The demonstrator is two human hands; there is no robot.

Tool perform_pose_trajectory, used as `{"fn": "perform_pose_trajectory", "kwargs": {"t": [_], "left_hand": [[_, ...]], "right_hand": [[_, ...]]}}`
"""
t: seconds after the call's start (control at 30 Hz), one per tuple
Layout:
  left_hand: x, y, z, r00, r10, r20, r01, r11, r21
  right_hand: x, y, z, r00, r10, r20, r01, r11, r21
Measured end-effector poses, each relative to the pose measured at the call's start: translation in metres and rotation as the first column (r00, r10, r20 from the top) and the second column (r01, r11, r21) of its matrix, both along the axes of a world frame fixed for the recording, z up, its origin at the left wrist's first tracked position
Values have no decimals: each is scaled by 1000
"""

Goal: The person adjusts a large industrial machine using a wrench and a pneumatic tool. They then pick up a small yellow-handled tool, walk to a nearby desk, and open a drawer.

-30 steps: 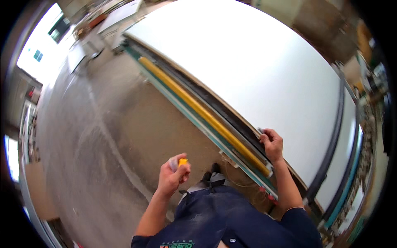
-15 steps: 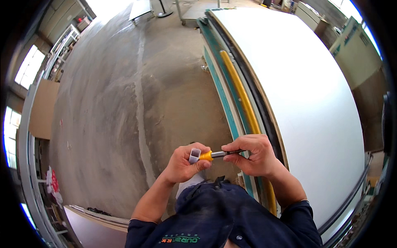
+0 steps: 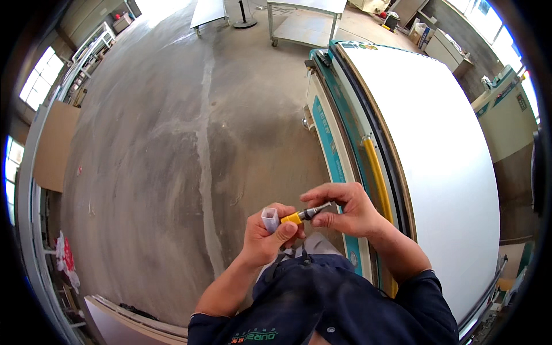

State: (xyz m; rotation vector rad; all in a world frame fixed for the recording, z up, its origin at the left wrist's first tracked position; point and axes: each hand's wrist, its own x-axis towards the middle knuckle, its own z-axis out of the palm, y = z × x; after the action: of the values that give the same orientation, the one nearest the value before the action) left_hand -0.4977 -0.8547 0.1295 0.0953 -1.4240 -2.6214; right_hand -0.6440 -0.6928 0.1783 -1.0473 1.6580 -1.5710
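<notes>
My left hand is closed around a clear square plastic tube and a yellow-and-silver cutting bit. The bit has a yellow collar, a metal shank and a slim tip that points to the right. My right hand is just beside that tip, its thumb and fingers apart on either side of it. Whether a fingertip touches the metal, I cannot tell.
On my right stands a long machine with a white sheet on top, a teal side and a yellow bar. Ahead are a wheeled metal table and a black stand base. A pale board lies at lower left.
My right fingers have parted from their pinch on the bit's end, and the slim tip now shows. The view has shifted, showing more of the far floor and machine end.
</notes>
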Motion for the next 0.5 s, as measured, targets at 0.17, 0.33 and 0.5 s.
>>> {"fn": "perform_pose_trajectory", "kwargs": {"t": [0.17,0.33,0.5], "left_hand": [[-89,-59,3,999,-34,9,33,996,85],[-189,-132,-13,998,30,62,-14,968,-249],[-285,-212,-2,952,306,-27,-267,784,-561]], "right_hand": [[-85,-73,-41,937,141,319,-66,970,-233],[-183,-154,-74,814,253,523,-11,907,-422],[-303,-233,-65,690,310,654,-47,921,-387]]}}
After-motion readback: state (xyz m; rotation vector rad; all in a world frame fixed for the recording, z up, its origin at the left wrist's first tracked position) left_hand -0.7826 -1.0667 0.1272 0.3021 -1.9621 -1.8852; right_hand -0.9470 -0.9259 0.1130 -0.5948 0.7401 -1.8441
